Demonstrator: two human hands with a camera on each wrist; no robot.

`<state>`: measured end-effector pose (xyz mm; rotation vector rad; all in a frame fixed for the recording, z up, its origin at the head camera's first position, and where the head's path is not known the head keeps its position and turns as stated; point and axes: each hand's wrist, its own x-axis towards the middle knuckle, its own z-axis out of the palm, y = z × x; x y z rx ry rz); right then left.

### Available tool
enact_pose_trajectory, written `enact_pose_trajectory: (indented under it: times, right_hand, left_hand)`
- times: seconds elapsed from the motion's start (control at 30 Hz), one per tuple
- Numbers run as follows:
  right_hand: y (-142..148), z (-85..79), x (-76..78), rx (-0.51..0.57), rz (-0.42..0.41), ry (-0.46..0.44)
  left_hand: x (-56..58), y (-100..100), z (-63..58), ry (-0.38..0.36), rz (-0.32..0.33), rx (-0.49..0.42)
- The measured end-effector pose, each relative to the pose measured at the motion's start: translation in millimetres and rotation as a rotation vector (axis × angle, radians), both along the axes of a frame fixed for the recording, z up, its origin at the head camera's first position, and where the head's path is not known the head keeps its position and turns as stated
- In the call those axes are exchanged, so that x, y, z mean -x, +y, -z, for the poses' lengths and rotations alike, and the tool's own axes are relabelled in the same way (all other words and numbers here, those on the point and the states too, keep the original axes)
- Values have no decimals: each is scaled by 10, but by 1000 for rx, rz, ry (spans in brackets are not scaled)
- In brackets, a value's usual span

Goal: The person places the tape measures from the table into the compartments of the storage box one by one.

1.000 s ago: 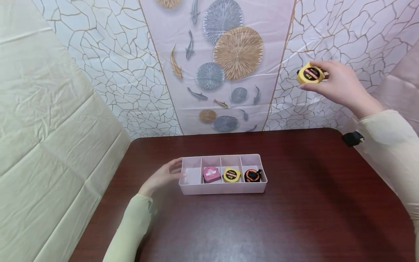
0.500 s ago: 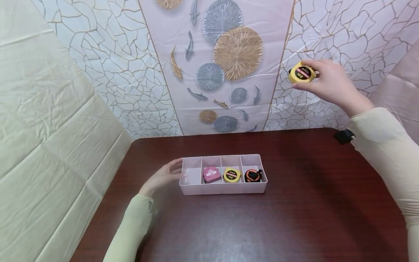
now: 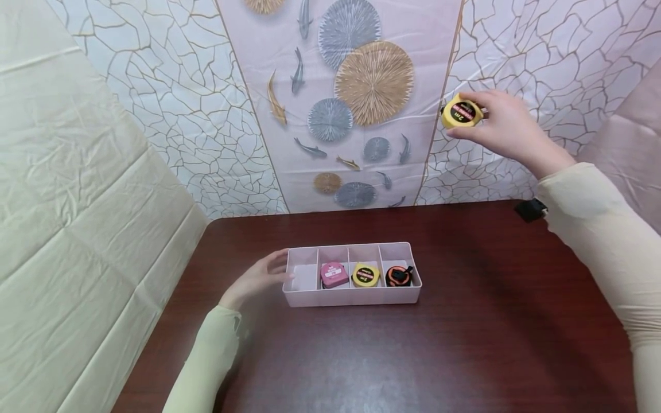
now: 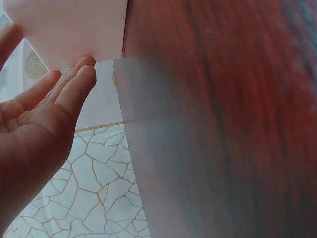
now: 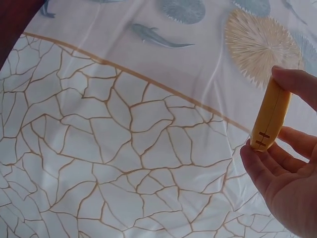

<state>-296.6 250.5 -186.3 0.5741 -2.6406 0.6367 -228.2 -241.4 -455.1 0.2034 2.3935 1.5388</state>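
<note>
High on the right in the head view, my right hand (image 3: 508, 123) holds a yellow tape measure (image 3: 462, 112) marked 2m, pinched between thumb and fingertips. The right wrist view shows this tape measure (image 5: 271, 116) edge-on in the fingers. Low on the table is a pale pink four-compartment box (image 3: 353, 296). My left hand (image 3: 258, 278) touches its left end with extended, relaxed fingers; in the left wrist view the fingertips rest against the end wall (image 4: 79, 29). Inside the box lie a pink tape measure (image 3: 334, 275), a second yellow one (image 3: 365, 276) and a black-and-orange one (image 3: 399, 277). The leftmost compartment holds nothing.
The dark red-brown wooden table (image 3: 330, 355) reaches back to a patterned cloth wall (image 3: 206, 115) with fish and round motifs. A cream cloth side wall (image 3: 93, 229) stands at left. A small black device (image 3: 531, 210) sits at my right sleeve.
My right hand has moved left and slightly up with the yellow tape measure in its grip. My left hand and the box have stayed in place.
</note>
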Motion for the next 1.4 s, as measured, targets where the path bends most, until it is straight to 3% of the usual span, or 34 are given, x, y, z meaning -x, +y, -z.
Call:
enact_pose_trajectory:
  times: [0.3,0.5,0.8,1.03,1.4]
  right_hand:
    - [-199,-62,46,-62,-12,33]
    - [-388,-100,65,-46,-53,11]
    - [-661,-29,126,-19,-157,38]
    - [-841,-2,154,-46,-158,32]
    - [-1127,142,213,-84,-238,26]
  left_hand:
    - [-1,-4,-2,3,3,-2]
    - [9,-2,-17,26,34,-43]
    - [-95,42,-209,-50,33,-23]
    - [3,-2,8,12,1,-7]
    - [14,-5,8,3,-12,5]
